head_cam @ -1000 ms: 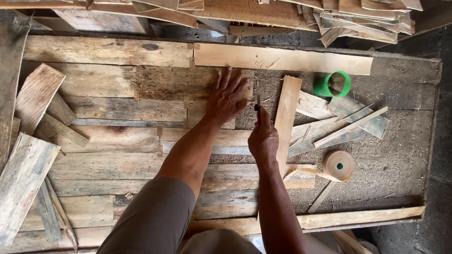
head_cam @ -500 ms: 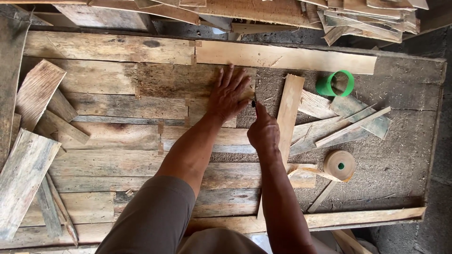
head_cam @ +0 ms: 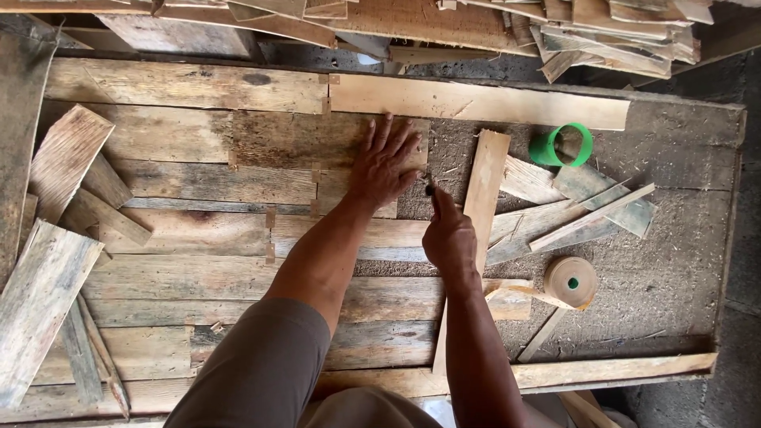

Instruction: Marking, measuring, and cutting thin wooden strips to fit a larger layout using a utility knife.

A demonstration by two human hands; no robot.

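My left hand point(head_cam: 384, 162) lies flat with fingers spread on a dark weathered board point(head_cam: 317, 143) in the middle of the plank-covered work surface. My right hand point(head_cam: 448, 234) is closed around a small dark tool point(head_cam: 430, 190), whose tip touches the right end of the board just below my left fingers. A pale narrow plank point(head_cam: 482, 190) stands lengthwise right beside my right hand. Rows of old boards point(head_cam: 182, 87) lie edge to edge to the left.
A green cup point(head_cam: 564, 145) and a brown roll of tape point(head_cam: 571, 281) sit on the right among loose wood offcuts point(head_cam: 587, 210). A long pale plank point(head_cam: 476, 101) lies along the top. Scrap boards point(head_cam: 47, 261) pile at the left, stacked lumber point(head_cam: 476, 20) above.
My right hand has shifted slightly, its tool tip now meeting the board's right end. My left hand stays pressed flat in about the same spot.
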